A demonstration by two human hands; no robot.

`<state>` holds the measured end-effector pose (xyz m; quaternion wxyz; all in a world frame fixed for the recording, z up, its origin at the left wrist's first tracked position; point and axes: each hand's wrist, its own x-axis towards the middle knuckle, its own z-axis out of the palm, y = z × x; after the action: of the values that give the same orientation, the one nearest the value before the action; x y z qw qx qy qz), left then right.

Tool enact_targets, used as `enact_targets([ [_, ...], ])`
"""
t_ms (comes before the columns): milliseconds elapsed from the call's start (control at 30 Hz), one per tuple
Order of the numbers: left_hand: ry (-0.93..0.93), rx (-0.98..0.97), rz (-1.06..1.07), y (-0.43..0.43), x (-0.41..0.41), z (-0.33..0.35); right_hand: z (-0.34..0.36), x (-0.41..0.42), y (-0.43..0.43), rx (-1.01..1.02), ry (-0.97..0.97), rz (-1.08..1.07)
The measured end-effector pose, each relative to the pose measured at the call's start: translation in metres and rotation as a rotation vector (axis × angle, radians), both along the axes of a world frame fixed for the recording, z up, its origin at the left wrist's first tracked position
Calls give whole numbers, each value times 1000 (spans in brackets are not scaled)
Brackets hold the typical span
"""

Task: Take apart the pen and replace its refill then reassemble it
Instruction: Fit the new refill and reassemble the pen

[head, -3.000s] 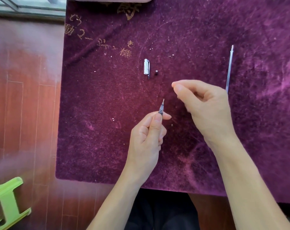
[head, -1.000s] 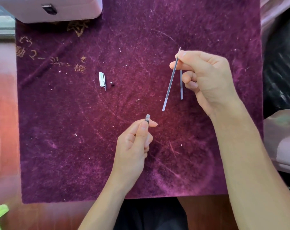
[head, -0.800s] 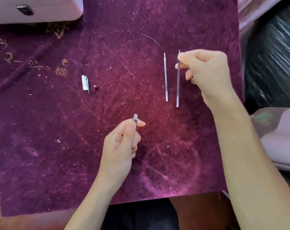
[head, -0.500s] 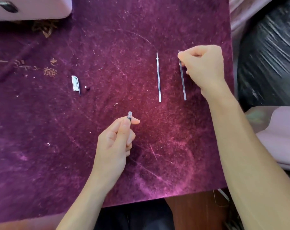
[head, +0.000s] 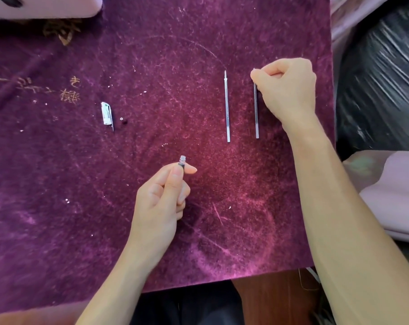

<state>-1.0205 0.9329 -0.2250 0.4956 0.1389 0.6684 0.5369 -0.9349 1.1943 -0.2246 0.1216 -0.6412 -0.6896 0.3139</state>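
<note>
My left hand (head: 162, 198) grips the pen barrel (head: 182, 160), whose threaded end pokes up past my thumb and forefinger; the rest of the barrel is hidden in my fist. My right hand (head: 285, 87) pinches the top of a thin refill (head: 256, 113) that lies lengthwise on the purple cloth (head: 58, 184). A second refill (head: 227, 109) lies parallel to it, just to the left, untouched. The clear pen cap (head: 106, 113) and a tiny dark tip piece (head: 122, 120) rest on the cloth at the left.
A pale pink case (head: 46, 7) sits at the top left corner of the cloth. Beyond the cloth's right edge are black plastic wrap (head: 381, 73) and a pale pink object (head: 395, 193). Wooden table edge shows below the cloth.
The old refill came out of the barrel in my right hand and moved right. It now lies on the cloth beside the other refill, my fingers still on its top.
</note>
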Motion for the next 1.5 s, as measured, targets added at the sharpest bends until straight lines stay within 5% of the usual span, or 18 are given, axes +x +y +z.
enact_targets([
  [400, -9, 15, 17, -9, -4, 1, 8, -31, -16, -29, -73, 206],
  [1000, -17, 25, 64, -28, -14, 1, 3, -45, -19, -62, -190, 220],
  [1267, -12, 31, 71, -38, -16, 2, 10, -44, -37, 9, -70, 202],
  [1500, -1, 11, 79, -53, -24, 4, 10, -42, -78, -111, 324, 30],
])
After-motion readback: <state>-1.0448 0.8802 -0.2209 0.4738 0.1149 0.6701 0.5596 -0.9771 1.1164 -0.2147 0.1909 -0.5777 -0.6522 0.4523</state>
